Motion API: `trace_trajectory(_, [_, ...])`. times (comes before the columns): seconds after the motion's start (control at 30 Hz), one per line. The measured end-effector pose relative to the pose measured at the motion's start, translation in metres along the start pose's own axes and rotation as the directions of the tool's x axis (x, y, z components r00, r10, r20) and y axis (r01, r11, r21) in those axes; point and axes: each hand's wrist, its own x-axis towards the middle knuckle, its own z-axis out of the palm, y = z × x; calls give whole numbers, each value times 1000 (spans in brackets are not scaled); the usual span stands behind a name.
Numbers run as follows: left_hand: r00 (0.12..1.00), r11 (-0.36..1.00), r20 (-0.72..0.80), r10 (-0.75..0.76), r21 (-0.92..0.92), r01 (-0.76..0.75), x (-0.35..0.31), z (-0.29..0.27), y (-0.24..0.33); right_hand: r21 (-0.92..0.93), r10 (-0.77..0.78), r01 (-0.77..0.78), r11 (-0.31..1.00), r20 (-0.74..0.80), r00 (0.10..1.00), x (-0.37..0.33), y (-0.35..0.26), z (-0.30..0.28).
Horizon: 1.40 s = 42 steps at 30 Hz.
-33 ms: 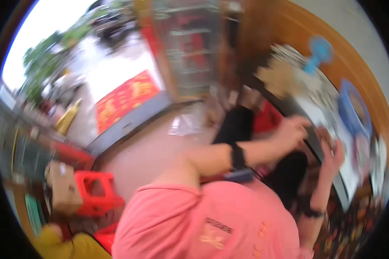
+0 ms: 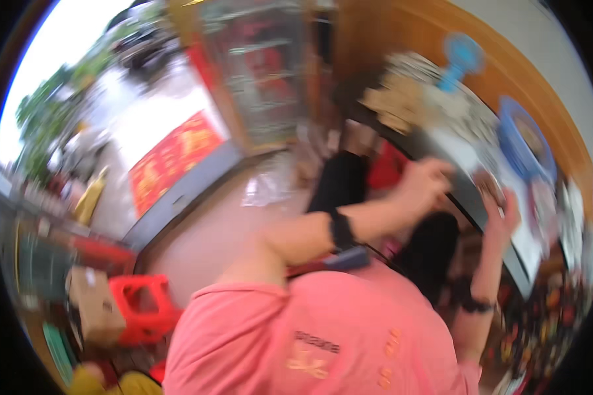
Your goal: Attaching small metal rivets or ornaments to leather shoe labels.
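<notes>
My left hand point(image 2: 423, 189) is held over the near edge of a table with a pale top and dark border point(image 2: 460, 172). Its fingers are curled together, and whatever they may pinch is too blurred to make out. Farther right, over the tabletop, my right hand point(image 2: 504, 220) is closed around a small brownish thing point(image 2: 486, 183) whose kind does not show. The two hands are apart. Both my wrists wear black bands. Stacks of pale flat pieces point(image 2: 471, 115) and brown flat pieces point(image 2: 396, 102) lie on the table beyond the hands.
A small blue fan point(image 2: 460, 60) and a blue basin point(image 2: 528, 141) stand at the table's far side. A red stool point(image 2: 143, 306) and a cardboard box point(image 2: 93, 304) are at left. Clear plastic point(image 2: 270, 184) lies on the floor near the doorway with a red mat point(image 2: 171, 161).
The whole view has shifted, so the table, doorway and fan sit farther left and most of them higher. Both hands keep nearly the same pose, the left one drawn slightly away from the right.
</notes>
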Motion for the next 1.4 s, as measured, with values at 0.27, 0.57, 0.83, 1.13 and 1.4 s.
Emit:
trace_trajectory(0.27, [974,977,80,-210,-31,213,21,-3,-21,-498,-214,223,838,76,974,-4,40,16])
trace_trajectory(0.57, [985,982,128,112,140,-130,16,54,-32,-473,-130,136,870,44,990,-28,62,4])
trace_trajectory(0.83, [972,961,141,186,-231,-151,27,71,-42,5,-12,12,1000,-73,997,-35,19,25])
trace_trajectory(1.13, [963,964,117,245,77,-254,42,49,-35,46,-129,124,991,137,982,-38,-26,18])
trace_trajectory(1.4, [663,494,533,526,443,-748,62,42,-21,115,-12,4,993,64,998,-8,-4,-15])
